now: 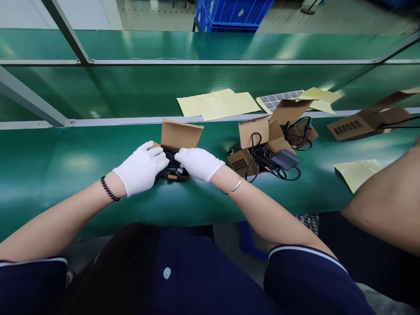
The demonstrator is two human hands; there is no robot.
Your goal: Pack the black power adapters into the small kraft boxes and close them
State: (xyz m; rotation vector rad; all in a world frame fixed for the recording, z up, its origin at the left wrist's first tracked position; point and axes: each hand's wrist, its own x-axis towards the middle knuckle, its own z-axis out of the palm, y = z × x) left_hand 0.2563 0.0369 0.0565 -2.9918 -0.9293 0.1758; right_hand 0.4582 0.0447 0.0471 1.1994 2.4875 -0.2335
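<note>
An open brown cardboard box (pixel 182 133) stands on the green bench in front of me, its lid flap raised at the back. Coiled black cable (pixel 171 162) fills it. My left hand (pixel 141 168), in a white glove, lies over the box's left side, its fingers slightly apart and touching the cable. From the right, my gloved right hand (pixel 200 164) reaches in with curled fingers closed at the cable; the fingertips are partly hidden.
To the right, another open box (pixel 241 162) has black cables and a black power adapter (pixel 286 159) on it. Behind it are an open box with cable and yellowish sheets (pixel 226 105). Another box (pixel 348 127) sits farther right, near a co-worker's arm (pixel 390 201). A metal frame (pixel 229 62) spans the back.
</note>
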